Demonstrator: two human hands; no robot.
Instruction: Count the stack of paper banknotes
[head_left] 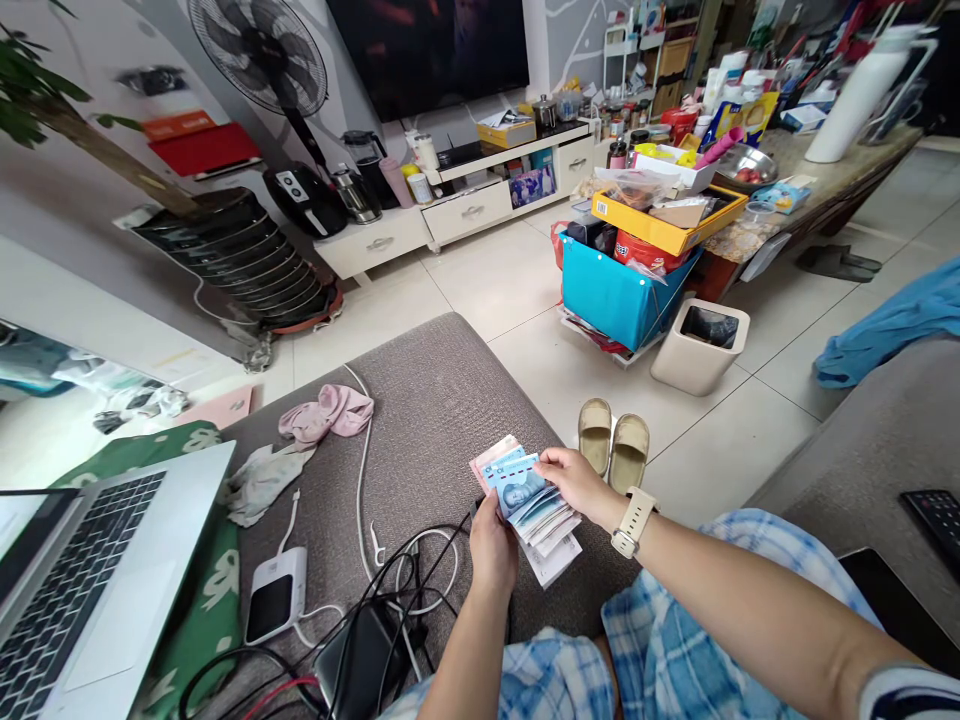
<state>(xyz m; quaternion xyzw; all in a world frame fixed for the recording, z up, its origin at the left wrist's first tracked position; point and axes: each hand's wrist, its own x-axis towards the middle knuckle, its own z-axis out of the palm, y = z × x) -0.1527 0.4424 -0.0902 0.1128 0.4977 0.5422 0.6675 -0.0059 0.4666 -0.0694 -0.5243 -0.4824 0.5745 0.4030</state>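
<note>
A fanned stack of banknotes [536, 505] is held above the grey sofa seat, in front of my lap. My left hand [493, 545] grips the stack from its lower left side, the thumb lying on the top note. At the upper right corner, my right hand [574, 480] pinches the edge of a blue note between thumb and fingers. A pinkish note [495, 450] sticks out at the far left of the stack. White paper shows beneath the lower edge. A beige watch is on my right wrist.
Left on the sofa are a laptop [112, 590], a white power bank [277, 595], tangled black cables and a black box-shaped device [360, 650]. Pink cloth [328, 415] lies farther back. Slippers [613, 443], a bin [701, 345] and a blue storage box [622, 295] stand on the floor.
</note>
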